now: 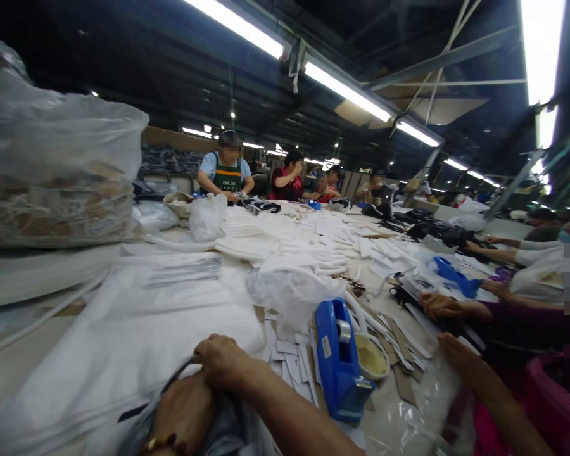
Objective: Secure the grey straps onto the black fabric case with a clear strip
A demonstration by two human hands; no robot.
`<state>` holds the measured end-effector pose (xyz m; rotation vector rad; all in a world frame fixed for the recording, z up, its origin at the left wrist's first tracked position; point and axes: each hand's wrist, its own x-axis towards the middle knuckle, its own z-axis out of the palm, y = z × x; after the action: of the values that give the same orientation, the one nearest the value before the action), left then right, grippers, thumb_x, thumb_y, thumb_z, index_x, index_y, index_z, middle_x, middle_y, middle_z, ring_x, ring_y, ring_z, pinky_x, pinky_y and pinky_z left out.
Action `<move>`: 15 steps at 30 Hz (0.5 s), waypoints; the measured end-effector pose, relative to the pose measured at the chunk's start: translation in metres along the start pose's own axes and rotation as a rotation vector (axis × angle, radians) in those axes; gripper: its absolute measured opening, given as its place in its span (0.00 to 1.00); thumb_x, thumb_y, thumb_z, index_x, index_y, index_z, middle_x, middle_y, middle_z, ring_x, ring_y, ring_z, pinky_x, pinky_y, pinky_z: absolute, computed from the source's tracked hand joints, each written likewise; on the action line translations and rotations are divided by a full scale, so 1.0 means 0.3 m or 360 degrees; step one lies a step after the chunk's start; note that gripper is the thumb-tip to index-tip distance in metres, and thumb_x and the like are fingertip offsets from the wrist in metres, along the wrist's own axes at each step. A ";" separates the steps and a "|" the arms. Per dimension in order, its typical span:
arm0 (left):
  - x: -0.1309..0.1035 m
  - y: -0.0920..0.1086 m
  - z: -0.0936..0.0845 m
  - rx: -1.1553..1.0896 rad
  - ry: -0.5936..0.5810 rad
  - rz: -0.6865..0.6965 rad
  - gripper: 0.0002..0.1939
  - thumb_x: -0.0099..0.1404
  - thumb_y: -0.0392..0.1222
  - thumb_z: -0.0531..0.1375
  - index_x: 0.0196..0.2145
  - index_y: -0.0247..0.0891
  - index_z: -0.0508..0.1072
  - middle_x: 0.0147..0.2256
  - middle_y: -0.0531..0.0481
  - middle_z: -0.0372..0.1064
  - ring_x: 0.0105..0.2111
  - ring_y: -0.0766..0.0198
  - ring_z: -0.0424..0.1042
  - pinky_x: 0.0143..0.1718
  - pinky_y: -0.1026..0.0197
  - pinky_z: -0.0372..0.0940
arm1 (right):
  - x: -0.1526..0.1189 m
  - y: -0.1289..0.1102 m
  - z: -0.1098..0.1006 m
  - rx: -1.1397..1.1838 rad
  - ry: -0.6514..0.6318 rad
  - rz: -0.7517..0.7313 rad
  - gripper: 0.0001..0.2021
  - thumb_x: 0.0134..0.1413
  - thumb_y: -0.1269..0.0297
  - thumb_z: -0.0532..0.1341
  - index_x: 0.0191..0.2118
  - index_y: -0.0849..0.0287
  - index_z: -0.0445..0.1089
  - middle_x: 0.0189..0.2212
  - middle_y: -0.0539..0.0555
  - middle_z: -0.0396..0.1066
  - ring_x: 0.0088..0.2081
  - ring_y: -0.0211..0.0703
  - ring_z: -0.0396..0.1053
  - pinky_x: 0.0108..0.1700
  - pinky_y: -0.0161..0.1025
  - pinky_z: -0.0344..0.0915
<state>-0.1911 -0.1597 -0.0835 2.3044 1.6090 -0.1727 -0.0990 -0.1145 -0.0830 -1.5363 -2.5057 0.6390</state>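
Note:
My left hand (185, 408), with a bead bracelet at the wrist, is closed on a grey cloth bundle (221, 427) at the bottom edge of the view. Just above it, my right hand (223, 360) is curled shut on the top of the same bundle, with its forearm running down to the right. Both hands rest against a flat white plastic bag (137, 329) spread on the table. To the right of my right hand stands a blue tape dispenser (339, 364), with a tape roll (371, 356) beside it and cut paper slips (289, 364) in front of it.
A big clear bag of stuffed material (52, 164) fills the left side. White gloves (308, 253) are heaped mid-table. A co-worker's hands (439, 305) work at the right beside a pink basket (555, 405) and a second blue dispenser (451, 273). Several people sit at the far end.

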 end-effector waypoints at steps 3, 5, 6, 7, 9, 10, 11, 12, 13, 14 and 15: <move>0.004 -0.001 -0.001 -0.0019 0.0007 -0.0021 0.19 0.60 0.29 0.43 0.39 0.32 0.72 0.39 0.39 0.72 0.41 0.53 0.71 0.42 0.54 0.62 | 0.011 -0.002 0.006 0.0078 0.0038 0.0025 0.11 0.56 0.65 0.54 0.38 0.61 0.73 0.36 0.59 0.74 0.38 0.44 0.71 0.36 0.34 0.64; 0.006 0.000 -0.005 -0.0014 0.0003 -0.0043 0.19 0.60 0.30 0.44 0.39 0.31 0.72 0.39 0.38 0.72 0.42 0.53 0.71 0.42 0.55 0.62 | 0.011 -0.004 -0.002 0.0171 0.0089 0.0030 0.10 0.55 0.67 0.55 0.37 0.60 0.74 0.34 0.56 0.75 0.37 0.43 0.71 0.37 0.34 0.64; 0.008 0.000 -0.008 -0.0002 0.0005 -0.0067 0.19 0.60 0.30 0.43 0.39 0.31 0.71 0.39 0.38 0.72 0.42 0.52 0.71 0.41 0.55 0.62 | 0.004 -0.004 -0.011 0.0224 0.0132 0.0031 0.09 0.54 0.67 0.56 0.36 0.60 0.74 0.34 0.56 0.75 0.37 0.42 0.71 0.38 0.34 0.64; 0.009 0.000 -0.009 0.0010 0.0012 -0.0096 0.19 0.61 0.30 0.43 0.40 0.30 0.71 0.38 0.37 0.72 0.41 0.52 0.71 0.41 0.54 0.62 | -0.010 -0.002 -0.024 0.0273 0.0194 0.0035 0.09 0.53 0.67 0.57 0.37 0.60 0.74 0.34 0.55 0.75 0.37 0.42 0.71 0.39 0.34 0.63; 0.009 0.001 -0.012 0.0023 0.0032 -0.0148 0.19 0.62 0.31 0.41 0.41 0.30 0.69 0.38 0.37 0.72 0.40 0.52 0.72 0.39 0.54 0.63 | -0.062 0.007 -0.053 0.0353 0.0374 0.0065 0.10 0.52 0.67 0.59 0.40 0.62 0.73 0.37 0.57 0.74 0.38 0.41 0.70 0.42 0.35 0.63; 0.008 0.001 -0.014 0.0025 0.0041 -0.0164 0.19 0.62 0.31 0.41 0.41 0.31 0.69 0.37 0.38 0.72 0.40 0.52 0.72 0.39 0.54 0.63 | -0.101 0.014 -0.066 0.0381 0.0481 0.0091 0.11 0.53 0.67 0.58 0.41 0.62 0.72 0.38 0.58 0.73 0.39 0.41 0.69 0.43 0.35 0.63; 0.006 0.002 -0.015 0.0023 0.0044 -0.0172 0.19 0.62 0.32 0.40 0.40 0.32 0.69 0.37 0.39 0.72 0.39 0.53 0.72 0.39 0.54 0.63 | -0.149 0.021 -0.075 0.0400 0.0588 0.0120 0.11 0.54 0.68 0.57 0.42 0.63 0.71 0.38 0.58 0.72 0.39 0.41 0.69 0.43 0.36 0.63; 0.004 0.003 -0.015 0.0021 0.0045 -0.0173 0.19 0.63 0.32 0.40 0.39 0.32 0.69 0.37 0.39 0.72 0.39 0.53 0.72 0.39 0.54 0.63 | -0.203 0.030 -0.077 0.0415 0.0686 0.0151 0.10 0.54 0.68 0.56 0.41 0.63 0.71 0.38 0.58 0.72 0.39 0.40 0.69 0.43 0.36 0.63; 0.003 0.003 -0.016 0.0019 0.0045 -0.0171 0.19 0.63 0.32 0.40 0.38 0.32 0.69 0.36 0.39 0.72 0.39 0.53 0.72 0.40 0.54 0.63 | -0.263 0.040 -0.072 0.0422 0.0764 0.0181 0.09 0.55 0.69 0.55 0.39 0.63 0.70 0.36 0.57 0.72 0.38 0.40 0.69 0.42 0.35 0.63; 0.002 0.002 -0.015 0.0019 0.0043 -0.0167 0.19 0.63 0.32 0.40 0.37 0.32 0.69 0.36 0.39 0.72 0.39 0.53 0.72 0.40 0.54 0.63 | -0.328 0.050 -0.058 0.0428 0.0835 0.0194 0.09 0.55 0.69 0.54 0.37 0.62 0.70 0.34 0.56 0.72 0.37 0.39 0.69 0.40 0.35 0.64; 0.001 0.000 -0.014 0.0022 0.0044 -0.0156 0.19 0.63 0.32 0.40 0.37 0.32 0.70 0.37 0.39 0.72 0.40 0.53 0.72 0.41 0.54 0.63 | -0.395 0.063 -0.035 0.0434 0.0900 0.0189 0.09 0.56 0.70 0.53 0.35 0.62 0.70 0.32 0.55 0.71 0.36 0.39 0.69 0.39 0.35 0.64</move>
<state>-0.1915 -0.1580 -0.0798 2.2488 1.7412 -0.1756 -0.0241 -0.2079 -0.0689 -1.5082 -1.8451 0.4532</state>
